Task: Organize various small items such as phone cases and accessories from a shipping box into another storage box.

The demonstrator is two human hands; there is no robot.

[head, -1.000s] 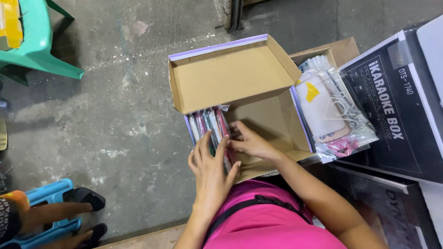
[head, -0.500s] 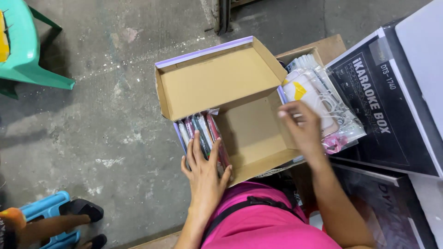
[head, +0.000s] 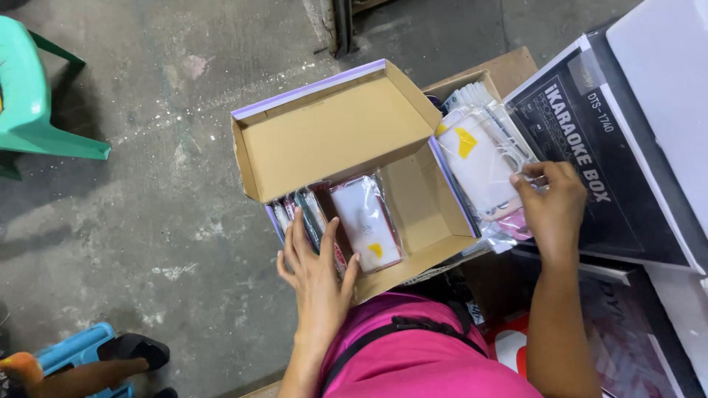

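An open cardboard box (head: 413,191) with a raised lid rests on my lap. My left hand (head: 316,265) lies flat on a row of packaged phone cases (head: 299,214) standing on edge at the box's left side. One white case in a clear bag (head: 366,222) leans against that row. My right hand (head: 549,206) reaches right of the box and pinches the edge of a stack of clear-bagged phone cases (head: 481,158), the top one white with a yellow sticker.
A large black printed carton (head: 590,147) lies right of the stack, with a brown box (head: 509,70) behind. A green plastic chair (head: 33,103) stands far left on the concrete floor. Another person's foot on blue footwear (head: 88,361) shows bottom left.
My right hand left the box and moved right to the bagged stack. A white bagged case now leans inside the box. The left hand stayed on the row.
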